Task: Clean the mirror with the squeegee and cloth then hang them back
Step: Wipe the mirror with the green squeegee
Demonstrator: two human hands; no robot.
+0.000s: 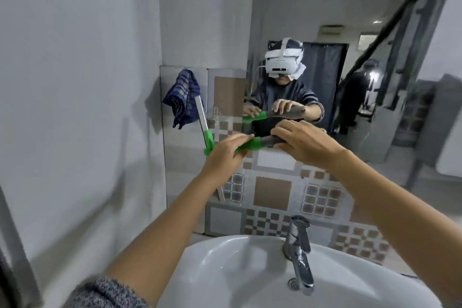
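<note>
The squeegee (252, 144) has a green neck, a dark grey handle and a long pale blade that runs nearly upright against the tiled wall, just left of the mirror (325, 32). My left hand (225, 155) pinches the green neck. My right hand (305, 142) is closed over the dark handle, close to the mirror's lower edge. A blue checked cloth (183, 97) hangs on the wall at the blade's upper end, touching or just behind it. The mirror reflects both hands and the squeegee.
A white sink (225, 270) with a chrome tap (298, 245) sits directly below my arms. Patterned brown and grey tiles (272, 192) cover the wall under the mirror. A plain white wall (75, 82) stands close on the left.
</note>
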